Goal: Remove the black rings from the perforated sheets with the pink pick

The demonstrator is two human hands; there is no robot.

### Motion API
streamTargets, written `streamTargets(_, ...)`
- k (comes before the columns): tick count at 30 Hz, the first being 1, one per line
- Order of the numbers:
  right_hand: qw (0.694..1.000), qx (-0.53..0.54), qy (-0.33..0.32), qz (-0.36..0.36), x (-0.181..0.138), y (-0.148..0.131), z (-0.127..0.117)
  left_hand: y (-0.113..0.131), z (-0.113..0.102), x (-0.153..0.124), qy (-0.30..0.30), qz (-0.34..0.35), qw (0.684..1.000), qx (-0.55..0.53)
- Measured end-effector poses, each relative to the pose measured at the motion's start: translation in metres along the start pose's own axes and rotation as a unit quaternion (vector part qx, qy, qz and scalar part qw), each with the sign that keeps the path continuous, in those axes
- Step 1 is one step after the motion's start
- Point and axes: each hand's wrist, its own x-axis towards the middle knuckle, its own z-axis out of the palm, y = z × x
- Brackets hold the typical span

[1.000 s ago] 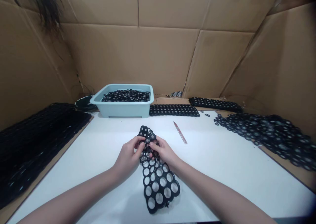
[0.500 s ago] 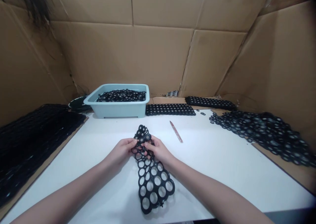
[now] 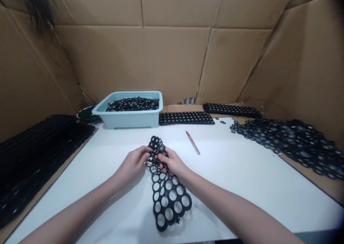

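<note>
A black sheet of joined rings (image 3: 172,192) hangs bunched at its upper part, its lower end fanned out toward me above the white table. My right hand (image 3: 171,160) is closed on the gathered middle, thumb on top. At the left edge of the bunch, my left hand (image 3: 139,158) pinches the rings between thumb and fingers. A small cross-shaped bit shows at the sheet's lower right corner. Some fingertips are hidden behind the rings.
A light blue basin (image 3: 129,119) of black rings stands at the back. Beside it lie flat perforated black strips (image 3: 186,118). A pink pointed stick (image 3: 192,142) rests on the white table (image 3: 228,186). Loose rings (image 3: 290,140) are heaped at right, black sheets (image 3: 34,158) stacked at left.
My left hand has shifted slightly up, its fingers changing their place on the bunched rings. My right hand keeps its grip. The whole view has moved a little.
</note>
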Motion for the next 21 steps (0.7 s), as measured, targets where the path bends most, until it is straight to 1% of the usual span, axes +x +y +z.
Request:
streamTargets(2,1.000,0.007,0.003,0.003,0.001,-0.001,0.002,0.006,0.005,-0.003,0.037,0.017,0.998,0.046)
streamTargets(4,1.000,0.011,0.002,0.007,0.000,-0.003,0.004,0.010,0.009,-0.004,0.062,0.019,0.995,0.074)
streamTargets(6,1.000,0.001,-0.003,-0.001,-0.003,-0.005,0.006,0.008,0.006,-0.001,0.077,0.018,0.992,0.096)
streamTargets(8,1.000,-0.022,0.002,-0.014,-0.006,-0.008,0.007,-0.004,-0.006,0.005,0.115,0.003,0.986,0.122)
streamTargets(10,0.999,-0.045,0.017,-0.024,-0.008,-0.010,0.004,-0.020,-0.023,0.012,0.204,-0.043,0.967,0.150)
streamTargets(11,0.998,-0.052,0.025,-0.028,-0.007,-0.010,0.002,-0.028,-0.031,0.015,0.238,-0.064,0.955,0.165)
streamTargets(13,0.997,-0.059,0.033,-0.038,-0.005,-0.011,-0.003,-0.039,-0.042,0.019,0.266,-0.072,0.943,0.185)
streamTargets(15,0.997,-0.055,0.033,-0.038,-0.001,-0.011,-0.008,-0.039,-0.047,0.023,0.266,-0.032,0.943,0.198)
streamTargets(17,0.998,-0.048,0.027,-0.032,0.002,-0.009,-0.011,-0.029,-0.051,0.034,0.277,0.043,0.936,0.214)
streamTargets(19,0.999,-0.041,0.016,-0.030,0.004,-0.008,-0.013,-0.015,-0.061,0.054,0.321,0.112,0.911,0.233)
streamTargets(20,0.999,-0.040,0.011,-0.032,0.005,-0.008,-0.013,-0.009,-0.069,0.066,0.341,0.130,0.899,0.242)
streamTargets(21,0.999,-0.038,0.007,-0.034,0.005,-0.007,-0.013,-0.003,-0.078,0.078,0.349,0.131,0.892,0.256)
